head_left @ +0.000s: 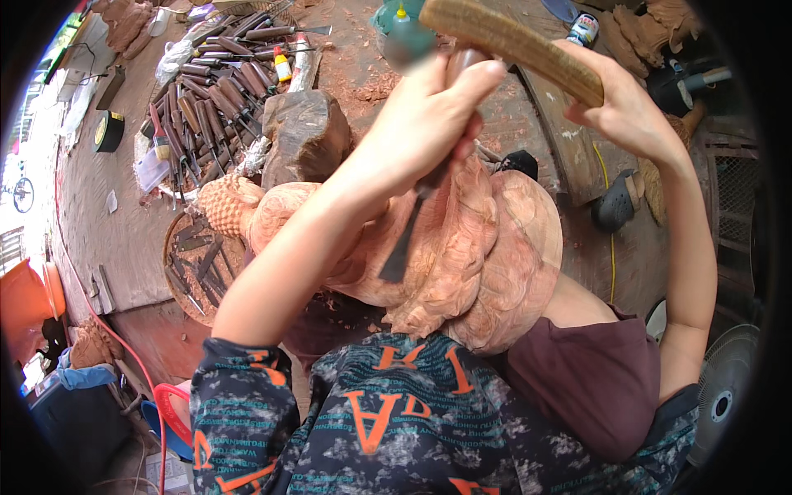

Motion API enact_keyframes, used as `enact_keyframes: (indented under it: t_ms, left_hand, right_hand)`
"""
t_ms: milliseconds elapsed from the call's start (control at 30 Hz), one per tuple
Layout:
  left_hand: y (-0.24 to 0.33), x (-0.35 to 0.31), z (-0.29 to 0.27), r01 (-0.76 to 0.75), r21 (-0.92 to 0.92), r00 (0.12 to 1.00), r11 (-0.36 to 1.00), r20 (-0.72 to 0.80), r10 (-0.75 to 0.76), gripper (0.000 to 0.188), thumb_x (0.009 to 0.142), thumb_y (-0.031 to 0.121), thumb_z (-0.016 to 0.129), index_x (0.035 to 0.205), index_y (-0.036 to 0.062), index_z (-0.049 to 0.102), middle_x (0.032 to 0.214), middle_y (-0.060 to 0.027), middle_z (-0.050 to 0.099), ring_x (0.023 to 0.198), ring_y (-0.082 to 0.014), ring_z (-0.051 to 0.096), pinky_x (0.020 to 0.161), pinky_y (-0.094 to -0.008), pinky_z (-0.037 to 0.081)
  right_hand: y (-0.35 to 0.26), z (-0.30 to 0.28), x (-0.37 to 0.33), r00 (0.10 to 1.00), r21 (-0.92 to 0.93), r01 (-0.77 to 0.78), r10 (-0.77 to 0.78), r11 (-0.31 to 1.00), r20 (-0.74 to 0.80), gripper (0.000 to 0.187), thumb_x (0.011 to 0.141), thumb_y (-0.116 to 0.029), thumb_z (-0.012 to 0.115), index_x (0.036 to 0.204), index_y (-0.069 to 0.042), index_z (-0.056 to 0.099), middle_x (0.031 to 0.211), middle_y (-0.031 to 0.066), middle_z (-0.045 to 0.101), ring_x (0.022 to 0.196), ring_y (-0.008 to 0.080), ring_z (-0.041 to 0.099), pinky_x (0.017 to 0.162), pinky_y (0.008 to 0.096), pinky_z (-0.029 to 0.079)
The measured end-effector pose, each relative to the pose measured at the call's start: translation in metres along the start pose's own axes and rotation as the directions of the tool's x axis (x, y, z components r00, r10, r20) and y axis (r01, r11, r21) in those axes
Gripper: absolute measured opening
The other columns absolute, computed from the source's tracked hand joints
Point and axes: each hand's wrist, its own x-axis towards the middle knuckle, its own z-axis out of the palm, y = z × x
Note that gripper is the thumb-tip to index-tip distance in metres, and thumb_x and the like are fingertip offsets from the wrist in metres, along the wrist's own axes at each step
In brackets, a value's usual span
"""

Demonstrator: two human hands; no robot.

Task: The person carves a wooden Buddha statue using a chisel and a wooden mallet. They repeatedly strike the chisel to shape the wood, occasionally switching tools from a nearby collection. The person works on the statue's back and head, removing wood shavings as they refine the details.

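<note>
A carved reddish wood statue (437,256) lies across my lap area, its head of bumpy curls (225,205) to the left. My left hand (425,124) is wrapped round the handle of a flat chisel (402,247). The blade slants down over the folds carved in the statue's middle; whether its edge touches the wood, I cannot tell. Raised at the upper right, my right hand (623,103) grips one end of a thick wooden mallet (520,48). The mallet's other end is above my left hand, by the top of the chisel handle.
Many wood-handled chisels (219,103) lie heaped at the far left, beside a wood block (305,136). A round tray (183,289) holds blades and shavings. Glue bottles (282,64) stand behind. A fan (719,404) is at the lower right; a red cable (136,351) runs along the left.
</note>
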Motion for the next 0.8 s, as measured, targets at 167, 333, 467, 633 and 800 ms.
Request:
enact_keyframes:
  t_ms: [167,333,467,633,800]
  left_hand:
    - [0.009,-0.031,-0.035,-0.329,-0.462,0.917,0.824,-0.363,0.162,0.027,0.098,0.031,0.048,0.098,0.0044,0.050,0.067,-0.0043,0.053,0.054,-0.0122,0.055,0.043,-0.0266,0.046]
    - [0.004,-0.050,-0.027,-0.549,-0.453,0.833,0.702,-0.365,0.416,0.023,0.095,0.021,0.056,0.079,0.0085,0.045,0.056,-0.0014,0.043,0.039,-0.0099,0.042,0.035,-0.0243,0.036]
    - [0.002,-0.052,-0.023,-0.598,-0.418,0.796,0.684,-0.406,0.448,0.024,0.091,0.016,0.064,0.077,0.0068,0.047,0.051,-0.0017,0.045,0.034,-0.0100,0.042,0.032,-0.0243,0.035]
    - [0.002,-0.058,-0.023,-0.645,-0.353,0.751,0.677,-0.457,0.477,0.018,0.092,0.014,0.063,0.081,0.0098,0.050,0.057,-0.0006,0.042,0.039,-0.0102,0.039,0.037,-0.0249,0.032]
    - [0.000,-0.060,-0.021,-0.629,-0.372,0.763,0.683,-0.461,0.452,0.017,0.091,0.008,0.062,0.080,0.0099,0.048,0.055,-0.0002,0.042,0.040,-0.0098,0.039,0.037,-0.0250,0.032]
  right_hand:
    - [-0.025,0.003,-0.006,0.999,0.075,-0.027,0.029,0.997,-0.030,0.066,0.077,0.006,0.059,0.141,-0.004,0.044,0.103,0.0039,0.056,0.083,0.0112,0.055,0.086,0.0280,0.048]
    - [-0.075,-0.003,-0.007,0.987,-0.078,0.136,-0.142,0.988,-0.074,0.061,0.083,-0.002,0.066,0.140,-0.004,0.044,0.106,0.0067,0.059,0.090,0.0153,0.059,0.091,0.0311,0.048]
    - [-0.131,-0.002,-0.023,0.922,-0.253,0.239,-0.301,0.937,-0.244,0.066,0.077,-0.015,0.075,0.135,-0.001,0.046,0.116,0.0118,0.058,0.107,0.0195,0.055,0.097,0.0379,0.043]
    - [-0.171,-0.031,-0.027,0.953,-0.217,0.173,-0.219,0.961,-0.211,0.075,0.077,-0.025,0.078,0.139,-0.002,0.042,0.128,0.0154,0.055,0.118,0.0196,0.052,0.106,0.0399,0.037]
    - [-0.175,-0.040,-0.036,0.963,-0.378,0.200,-0.252,0.904,-0.092,0.072,0.077,-0.021,0.076,0.139,-0.002,0.043,0.127,0.0160,0.056,0.117,0.0211,0.053,0.104,0.0396,0.038]
